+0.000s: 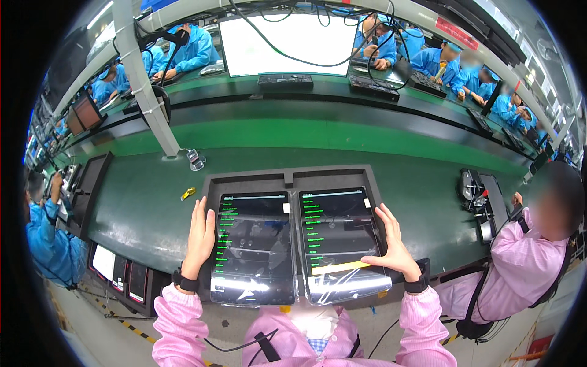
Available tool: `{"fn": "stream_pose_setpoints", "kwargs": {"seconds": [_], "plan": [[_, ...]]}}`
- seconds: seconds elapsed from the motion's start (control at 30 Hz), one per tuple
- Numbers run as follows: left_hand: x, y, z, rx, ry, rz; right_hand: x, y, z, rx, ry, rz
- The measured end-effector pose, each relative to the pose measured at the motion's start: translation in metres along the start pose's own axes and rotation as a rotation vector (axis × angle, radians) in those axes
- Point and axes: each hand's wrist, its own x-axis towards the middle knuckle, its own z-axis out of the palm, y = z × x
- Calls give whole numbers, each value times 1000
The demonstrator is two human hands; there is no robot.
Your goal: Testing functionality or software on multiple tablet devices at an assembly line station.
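Two dark tablets lie side by side in a black foam tray (263, 180), both lit with lists of green text. Clear film covers them, and each has a small white sticker near its upper right. Along the outer edge of the left tablet (254, 251) rests my left hand (202, 235), its fingers straight and holding nothing. My right hand (396, 248) is spread at the outer side of the right tablet (336, 232). Its thumb reaches over that screen, at the end of a yellow band (339, 267). Whether the thumb presses the glass I cannot tell.
On the green bench (422, 196) sit a small yellow item (188, 193) and a clear-and-metal object (195, 160). A grey post (147, 92) rises behind. Black devices (480, 202) stand at right, near a person in pink (520, 263). Tablets (122, 275) lie lower left.
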Motion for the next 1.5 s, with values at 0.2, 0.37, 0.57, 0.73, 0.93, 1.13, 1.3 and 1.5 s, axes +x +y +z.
{"fn": "stream_pose_setpoints", "kwargs": {"seconds": [0.2,0.37,0.57,0.73,0.93,1.13,1.3,1.5], "plan": [[28,-9,6,133,16,82,22,19,-6,23,5,-67],[63,-18,16,183,48,142,84,28,6,-23,191,-35],[60,-19,18,201,91,228,82,-13,9,-250,-21,-376],[60,-15,16,201,90,237,84,-46,37,-290,-299,-564],[60,-16,16,204,106,243,68,-41,8,-295,-244,-395],[62,-19,18,218,92,225,3,-57,-12,-212,-187,-335],[61,-20,17,203,95,237,-32,-75,2,-235,-295,-352],[61,-17,17,188,105,247,-31,-77,16,-231,-322,-336]]}}
